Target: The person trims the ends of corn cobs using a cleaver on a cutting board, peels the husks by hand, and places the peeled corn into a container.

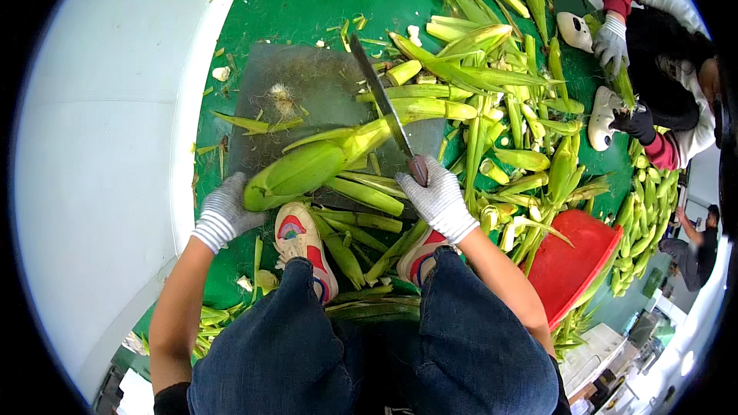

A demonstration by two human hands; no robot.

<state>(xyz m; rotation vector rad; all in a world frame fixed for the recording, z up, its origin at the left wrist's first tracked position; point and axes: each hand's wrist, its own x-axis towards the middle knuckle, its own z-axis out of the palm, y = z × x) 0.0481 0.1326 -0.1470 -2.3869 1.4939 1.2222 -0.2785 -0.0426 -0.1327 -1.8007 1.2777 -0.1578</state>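
Observation:
My left hand point(233, 207), in a striped white-grey glove, grips the rounded end of an ear of corn point(301, 173) in its green husk. The ear lies slantwise over a dark grey cutting board point(257, 84), its pale stalk end pointing up and right. In my gloved right hand point(440, 196) is a long knife point(384, 104), held by its brown handle. The blade slopes up and left across the stalk; whether it touches cannot be told. Loose husk leaves and silk point(281, 100) lie on the board. More husked ears point(342, 250) lie between my shoes.
Cut stalk ends and husks point(530, 157) pile up right of the board on the green floor. A red plastic scoop point(573, 257) stands near my right forearm. At right, a gloved co-worker point(676, 69) handles corn. A corn heap point(642, 223) lies behind; a white wall point(92, 154) borders the left.

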